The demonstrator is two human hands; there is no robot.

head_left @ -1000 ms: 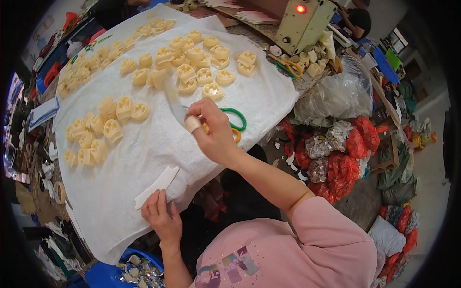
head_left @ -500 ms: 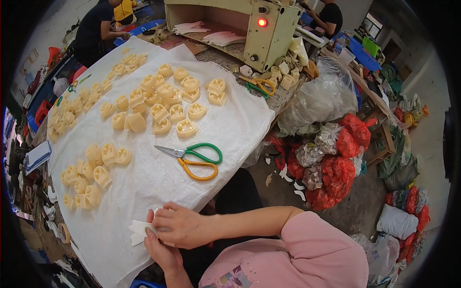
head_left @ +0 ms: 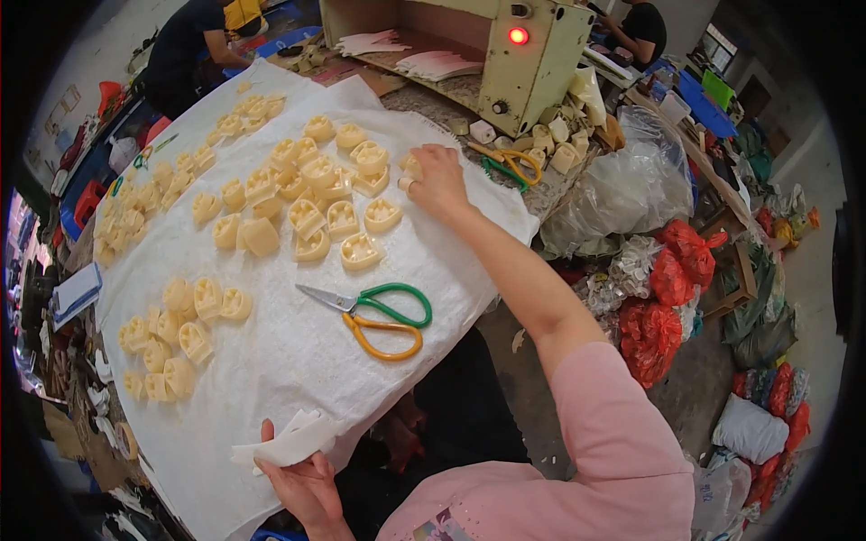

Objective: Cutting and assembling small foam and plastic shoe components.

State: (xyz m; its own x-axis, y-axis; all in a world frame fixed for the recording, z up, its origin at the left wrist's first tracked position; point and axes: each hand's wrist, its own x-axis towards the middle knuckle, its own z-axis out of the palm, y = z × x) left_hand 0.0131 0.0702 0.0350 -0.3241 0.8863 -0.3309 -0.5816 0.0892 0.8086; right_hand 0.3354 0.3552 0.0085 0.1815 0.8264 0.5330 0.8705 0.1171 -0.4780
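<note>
The right hand (head_left: 437, 185) has left the left hand (head_left: 302, 491) for a cream, rounded moulded piece (head_left: 411, 166) beyond the green-and-orange-handled steel scissors (head_left: 346, 304), grip hidden. Nearer than the scissors, the left pinches a flat white strip (head_left: 296, 442); a loose pinch could drop it.

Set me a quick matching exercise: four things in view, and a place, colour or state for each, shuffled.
1. Left hand
2. Right hand
3. Nearest scissors
4. Boxy machine

A. Green and yellow-orange handles
B. Red light lit
C. Fingers at a cream-coloured piece
D. Holding thin white material

Pairs: 1-D; 2-C; 3-A; 4-B
</note>
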